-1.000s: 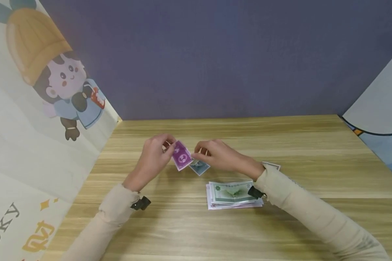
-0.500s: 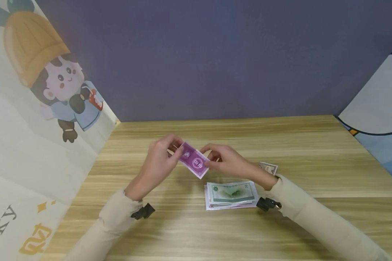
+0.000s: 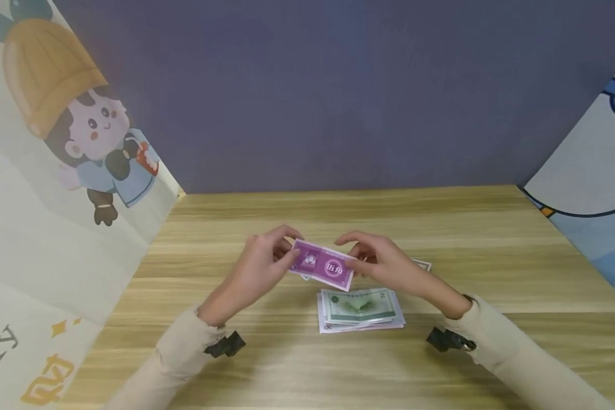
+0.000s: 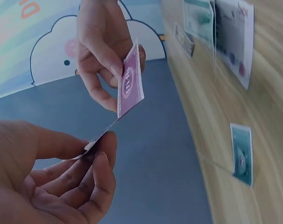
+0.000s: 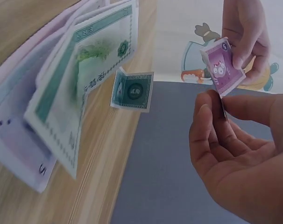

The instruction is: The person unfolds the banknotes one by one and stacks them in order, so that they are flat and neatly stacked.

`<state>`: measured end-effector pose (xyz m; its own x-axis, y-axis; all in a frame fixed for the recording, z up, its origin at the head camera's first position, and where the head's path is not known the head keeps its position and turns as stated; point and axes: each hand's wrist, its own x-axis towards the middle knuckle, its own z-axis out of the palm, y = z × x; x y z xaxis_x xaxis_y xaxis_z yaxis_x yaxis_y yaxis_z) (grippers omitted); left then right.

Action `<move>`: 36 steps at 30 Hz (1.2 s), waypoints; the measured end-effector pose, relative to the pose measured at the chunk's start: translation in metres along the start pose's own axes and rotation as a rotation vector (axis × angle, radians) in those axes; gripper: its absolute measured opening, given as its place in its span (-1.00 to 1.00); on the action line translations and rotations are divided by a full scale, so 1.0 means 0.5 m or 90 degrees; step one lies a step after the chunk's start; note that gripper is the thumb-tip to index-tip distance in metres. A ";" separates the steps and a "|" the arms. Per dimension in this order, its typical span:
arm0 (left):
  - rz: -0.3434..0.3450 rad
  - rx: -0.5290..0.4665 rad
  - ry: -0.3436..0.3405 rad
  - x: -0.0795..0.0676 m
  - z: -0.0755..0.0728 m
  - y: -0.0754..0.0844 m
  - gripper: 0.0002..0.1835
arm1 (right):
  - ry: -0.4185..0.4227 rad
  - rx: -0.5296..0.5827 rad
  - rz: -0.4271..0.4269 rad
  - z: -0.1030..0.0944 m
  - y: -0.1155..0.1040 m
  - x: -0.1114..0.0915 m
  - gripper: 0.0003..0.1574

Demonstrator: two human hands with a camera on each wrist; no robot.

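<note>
Between my two hands stretches a purple play banknote [image 3: 322, 263], raised over the table and tipped down toward the right. My left hand [image 3: 260, 266] pinches its left end between thumb and fingers. The right hand [image 3: 385, 263] pinches the opposite end, its index finger arched above the note. In the right wrist view, a cat-like figure and a 5 show on the purple banknote [image 5: 221, 70]. A small teal note [image 5: 133, 91] with a bent-up edge lies on the table, mostly covered by the purple one in the head view.
A pile of larger notes, a green one [image 3: 361, 306] on top, lies in front of the hands. Partly behind the right wrist is a small brownish note [image 3: 422, 265]. A dark panel [image 3: 359, 97] rises at the table's back edge, with a cartoon-printed wall [image 3: 102, 125] at left.
The purple note shows at full length now, where a second ago only a short part showed. Both hands have shifted right with it, the right hand moving to its far end.
</note>
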<state>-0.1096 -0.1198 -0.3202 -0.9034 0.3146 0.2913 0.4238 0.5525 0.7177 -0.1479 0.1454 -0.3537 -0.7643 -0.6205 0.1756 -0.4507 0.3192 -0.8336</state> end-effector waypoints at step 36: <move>-0.001 -0.001 -0.263 0.020 0.140 -0.040 -0.72 | -0.060 -0.105 0.056 -0.061 0.075 -0.093 -0.73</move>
<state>-0.1225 -0.0736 -0.3763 -0.8017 0.5976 0.0115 0.4223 0.5527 0.7185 -0.1432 0.2082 -0.3774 -0.7611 -0.6467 0.0494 -0.4594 0.4838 -0.7449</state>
